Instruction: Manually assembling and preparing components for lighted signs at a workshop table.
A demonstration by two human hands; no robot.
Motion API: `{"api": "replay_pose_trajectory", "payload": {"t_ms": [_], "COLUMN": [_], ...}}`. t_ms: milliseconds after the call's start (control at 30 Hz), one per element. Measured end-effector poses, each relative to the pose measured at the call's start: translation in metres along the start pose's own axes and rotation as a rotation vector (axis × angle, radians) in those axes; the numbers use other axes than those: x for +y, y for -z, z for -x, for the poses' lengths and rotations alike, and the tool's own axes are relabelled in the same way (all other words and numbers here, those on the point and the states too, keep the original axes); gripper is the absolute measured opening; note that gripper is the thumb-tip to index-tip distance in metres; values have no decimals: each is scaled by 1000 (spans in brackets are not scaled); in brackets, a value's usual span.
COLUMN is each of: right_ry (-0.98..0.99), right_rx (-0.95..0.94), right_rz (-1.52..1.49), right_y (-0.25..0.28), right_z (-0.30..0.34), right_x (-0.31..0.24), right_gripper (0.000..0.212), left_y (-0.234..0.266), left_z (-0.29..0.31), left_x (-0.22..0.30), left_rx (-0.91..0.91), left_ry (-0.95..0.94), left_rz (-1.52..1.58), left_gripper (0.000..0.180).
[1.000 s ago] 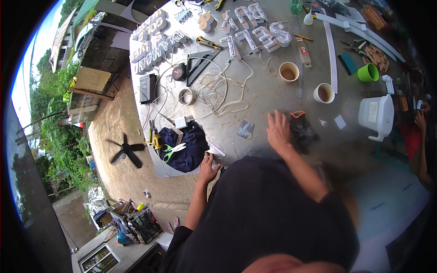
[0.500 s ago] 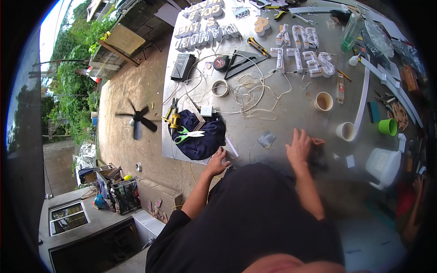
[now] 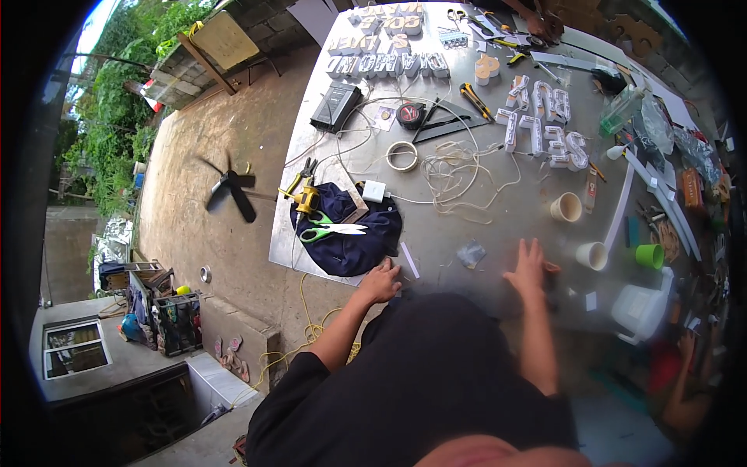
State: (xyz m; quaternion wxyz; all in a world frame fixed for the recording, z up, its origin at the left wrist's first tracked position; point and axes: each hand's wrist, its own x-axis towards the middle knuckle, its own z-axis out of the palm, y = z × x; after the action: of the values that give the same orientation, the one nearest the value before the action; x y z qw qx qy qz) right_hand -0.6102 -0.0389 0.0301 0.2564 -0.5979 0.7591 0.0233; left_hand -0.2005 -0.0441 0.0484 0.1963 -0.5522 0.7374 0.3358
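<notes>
My left hand (image 3: 380, 282) rests at the near edge of the metal table, fingers somewhat apart, holding nothing. Beside it lies a bunched dark blue cloth (image 3: 342, 254), with green-handled scissors (image 3: 336, 229), a yellow tool (image 3: 306, 200) and a white plug adapter (image 3: 376, 191) on top. A thin white strip (image 3: 410, 260) is just right of that hand. My right hand (image 3: 529, 268) lies flat on the tabletop with its fingers spread and nothing held. An orange-handled object (image 3: 552, 268) sits against its right side, partly hidden. Between the hands, nearer the right, is a small clear plastic packet (image 3: 471, 254).
Farther back lie a tape roll (image 3: 402, 156), tangled white wire (image 3: 459, 179), a tape measure (image 3: 410, 115), a black box (image 3: 336, 107) and white cut-out letters (image 3: 543, 136). Cups (image 3: 566, 207) and a white container (image 3: 642, 306) stand right. Other people's hands (image 3: 545, 27) show at the far edge.
The view has shifted, so the table's far edge and a person's hands there now show. Both my hands stay on the table in nearly the same places.
</notes>
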Motion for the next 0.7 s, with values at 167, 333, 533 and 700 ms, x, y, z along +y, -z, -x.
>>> {"api": "replay_pose_trajectory", "payload": {"t_ms": [167, 333, 533, 700], "right_ry": [-51, -89, -140, -142], "right_rx": [-29, -42, -58, -75], "right_rz": [26, 26, 22, 30], "right_y": [-6, 3, 0, 2], "right_z": [-3, -11, -12, -15], "right_x": [5, -4, -8, -9], "right_gripper": [113, 113, 113, 114], "left_y": [11, 8, 5, 8], "left_z": [-4, -8, -22, -29], "left_x": [6, 11, 34, 32], "left_rx": [-52, -67, -197, -268], "left_ry": [-14, -36, 48, 66], "left_rz": [-12, -70, -150, -143], "left_gripper": [64, 73, 88, 93]}}
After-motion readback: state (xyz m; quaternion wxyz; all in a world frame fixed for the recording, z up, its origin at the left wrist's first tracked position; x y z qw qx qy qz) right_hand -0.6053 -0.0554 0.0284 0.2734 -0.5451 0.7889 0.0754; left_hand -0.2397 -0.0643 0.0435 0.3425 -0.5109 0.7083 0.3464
